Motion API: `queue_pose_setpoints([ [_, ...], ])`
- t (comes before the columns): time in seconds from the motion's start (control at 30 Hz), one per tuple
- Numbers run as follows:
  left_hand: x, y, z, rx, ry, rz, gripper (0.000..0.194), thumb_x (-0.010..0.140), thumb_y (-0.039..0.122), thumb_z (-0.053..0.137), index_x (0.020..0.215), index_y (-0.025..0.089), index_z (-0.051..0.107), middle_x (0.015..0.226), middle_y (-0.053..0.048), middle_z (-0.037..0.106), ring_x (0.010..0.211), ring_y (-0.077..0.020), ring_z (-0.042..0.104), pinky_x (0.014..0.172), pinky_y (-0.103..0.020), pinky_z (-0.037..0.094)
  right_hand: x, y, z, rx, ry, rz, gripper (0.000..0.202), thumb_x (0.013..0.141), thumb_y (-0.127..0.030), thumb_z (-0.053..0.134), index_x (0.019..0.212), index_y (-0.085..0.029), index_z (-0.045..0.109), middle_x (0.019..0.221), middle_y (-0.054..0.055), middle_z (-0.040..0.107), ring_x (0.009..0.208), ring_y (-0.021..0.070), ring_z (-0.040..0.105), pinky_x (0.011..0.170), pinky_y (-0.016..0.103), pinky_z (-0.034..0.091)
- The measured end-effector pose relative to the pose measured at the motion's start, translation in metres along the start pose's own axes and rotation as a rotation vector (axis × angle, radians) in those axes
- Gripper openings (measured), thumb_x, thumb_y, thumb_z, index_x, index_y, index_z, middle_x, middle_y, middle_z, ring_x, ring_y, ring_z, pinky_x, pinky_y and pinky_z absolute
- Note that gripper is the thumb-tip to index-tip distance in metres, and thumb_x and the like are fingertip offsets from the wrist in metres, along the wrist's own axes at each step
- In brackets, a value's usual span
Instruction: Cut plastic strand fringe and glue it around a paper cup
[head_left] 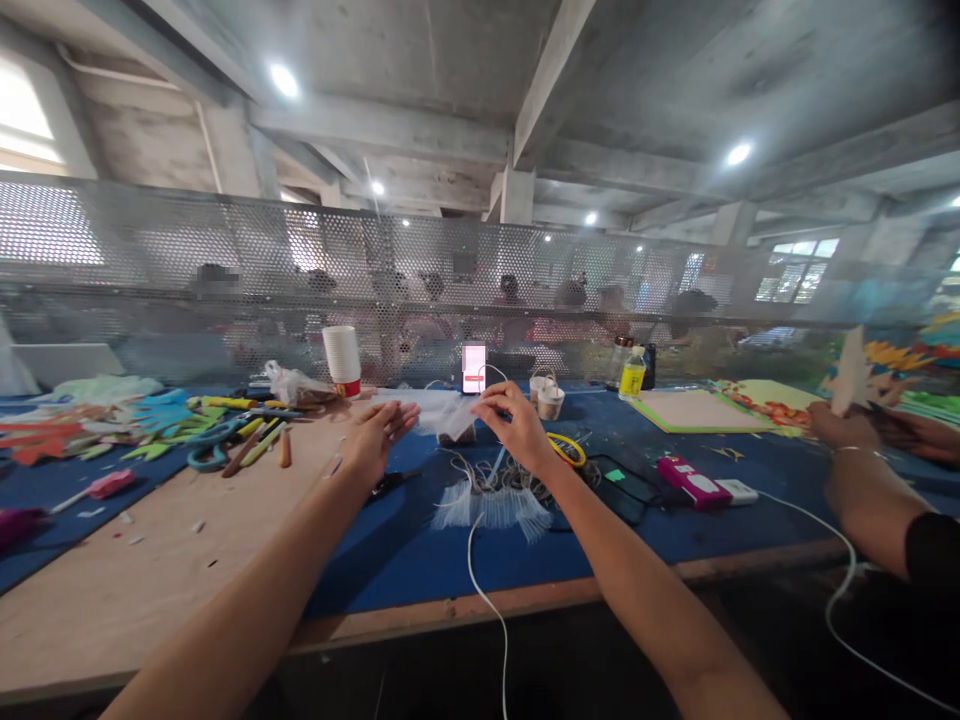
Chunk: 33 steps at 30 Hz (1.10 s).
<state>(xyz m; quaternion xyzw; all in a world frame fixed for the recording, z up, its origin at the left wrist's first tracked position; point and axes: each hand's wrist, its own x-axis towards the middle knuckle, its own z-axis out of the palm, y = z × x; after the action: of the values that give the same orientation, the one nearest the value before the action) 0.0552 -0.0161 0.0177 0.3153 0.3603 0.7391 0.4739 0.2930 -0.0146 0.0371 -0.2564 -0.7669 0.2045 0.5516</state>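
Observation:
My left hand is held over the blue table, its fingers stretched out towards the right beside some clear plastic sheeting. To the right of it, my right hand has thumb and forefinger pinched together at a thin, see-through plastic piece. Partly covered by that piece is a small dark block. Below my right hand lies a fan of clear plastic strips, with a tangle of grey cord behind them. A yellow ring, perhaps a tape roll, rests beside my right wrist.
Scissors and several tools lie on a wooden board at left. Stacked paper cups, a lit phone and a yellow-labelled bottle stand behind. A white cable hangs over the front edge. A co-worker's hands work at right.

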Motion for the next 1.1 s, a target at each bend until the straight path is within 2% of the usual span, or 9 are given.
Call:
queue_pose_setpoints([
  [0.07, -0.003, -0.004, 0.002, 0.009, -0.021, 0.008, 0.011, 0.086, 0.009, 0.067, 0.078, 0.012, 0.061, 0.082, -0.014, 0.077, 0.078, -0.0212, 0.076, 0.073, -0.03, 0.062, -0.002, -0.003, 0.003, -0.079, 0.066, -0.071, 0.015, 0.089, -0.036, 0.068, 0.086, -0.022, 0.074, 0.121, 0.01, 0.063, 0.119, 0.0248, 0.055, 0.107, 0.041, 0.041],
  [0.13, -0.006, -0.008, 0.005, 0.012, -0.054, 0.016, 0.012, 0.083, 0.012, 0.072, 0.079, 0.013, 0.061, 0.082, -0.014, 0.077, 0.079, -0.0218, 0.076, 0.074, -0.031, 0.061, -0.004, -0.004, 0.007, -0.052, 0.053, -0.079, 0.017, 0.092, -0.037, 0.064, 0.088, -0.022, 0.071, 0.121, 0.01, 0.064, 0.119, 0.0247, 0.057, 0.108, 0.041, 0.041],
  [0.27, -0.014, -0.02, 0.011, 0.031, -0.143, -0.002, 0.019, 0.076, 0.021, 0.079, 0.08, 0.014, 0.062, 0.08, -0.009, 0.075, 0.074, -0.0176, 0.073, 0.068, -0.026, 0.058, -0.013, 0.002, 0.021, 0.156, -0.065, 0.119, 0.03, 0.097, -0.048, 0.051, 0.103, -0.022, 0.063, 0.089, 0.004, 0.07, 0.072, 0.0174, 0.068, 0.075, 0.03, 0.055],
  [0.33, -0.018, -0.025, 0.013, 0.071, -0.193, -0.017, 0.024, 0.071, 0.027, 0.083, 0.08, 0.015, 0.064, 0.076, -0.004, 0.073, 0.066, -0.0135, 0.068, 0.062, -0.022, 0.055, -0.016, 0.009, 0.03, 0.171, -0.087, 0.172, 0.03, 0.097, -0.049, 0.05, 0.105, -0.022, 0.061, 0.079, 0.001, 0.067, 0.056, 0.0142, 0.062, 0.059, 0.026, 0.052],
  [0.43, -0.024, -0.031, 0.017, 0.148, -0.264, -0.036, 0.031, 0.066, 0.035, 0.086, 0.08, 0.017, 0.065, 0.069, 0.002, 0.066, 0.057, -0.0097, 0.06, 0.055, -0.019, 0.05, -0.019, 0.018, 0.038, 0.113, -0.065, 0.21, 0.028, 0.095, -0.047, 0.053, 0.103, -0.022, 0.061, 0.069, -0.001, 0.063, 0.046, 0.0123, 0.055, 0.048, 0.024, 0.044],
  [0.57, -0.032, -0.034, 0.02, 0.181, -0.298, -0.048, 0.033, 0.065, 0.041, 0.086, 0.079, 0.019, 0.066, 0.063, 0.004, 0.061, 0.055, -0.0103, 0.058, 0.058, -0.021, 0.051, -0.019, 0.024, 0.039, 0.011, 0.013, 0.245, 0.027, 0.092, -0.049, 0.058, 0.095, -0.022, 0.062, 0.062, -0.001, 0.061, 0.051, 0.0148, 0.057, 0.05, 0.025, 0.043],
  [0.7, -0.036, -0.034, 0.023, 0.125, -0.344, -0.071, 0.028, 0.068, 0.036, 0.084, 0.08, 0.019, 0.065, 0.065, 0.003, 0.062, 0.055, -0.0093, 0.058, 0.062, -0.022, 0.054, -0.017, 0.028, 0.035, -0.075, 0.068, 0.246, 0.028, 0.093, -0.049, 0.057, 0.091, -0.022, 0.061, 0.062, 0.0, 0.063, 0.055, 0.0171, 0.061, 0.055, 0.026, 0.044],
  [0.87, -0.038, -0.033, 0.025, 0.114, -0.381, -0.096, 0.027, 0.071, 0.038, 0.083, 0.081, 0.018, 0.068, 0.077, -0.002, 0.07, 0.065, -0.0141, 0.067, 0.064, -0.026, 0.057, -0.017, 0.033, 0.035, -0.207, 0.072, 0.233, 0.024, 0.093, -0.046, 0.058, 0.091, -0.023, 0.062, 0.077, 0.004, 0.073, 0.074, 0.0211, 0.07, 0.066, 0.028, 0.048],
  [1.1, -0.035, -0.037, 0.023, 0.149, -0.358, -0.058, 0.032, 0.062, 0.032, 0.091, 0.082, 0.016, 0.071, 0.079, -0.005, 0.074, 0.07, -0.0154, 0.069, 0.069, -0.025, 0.058, -0.019, 0.03, 0.036, -0.234, 0.057, 0.184, 0.023, 0.093, -0.045, 0.059, 0.092, -0.022, 0.062, 0.074, 0.003, 0.072, 0.069, 0.0195, 0.069, 0.064, 0.027, 0.046],
])
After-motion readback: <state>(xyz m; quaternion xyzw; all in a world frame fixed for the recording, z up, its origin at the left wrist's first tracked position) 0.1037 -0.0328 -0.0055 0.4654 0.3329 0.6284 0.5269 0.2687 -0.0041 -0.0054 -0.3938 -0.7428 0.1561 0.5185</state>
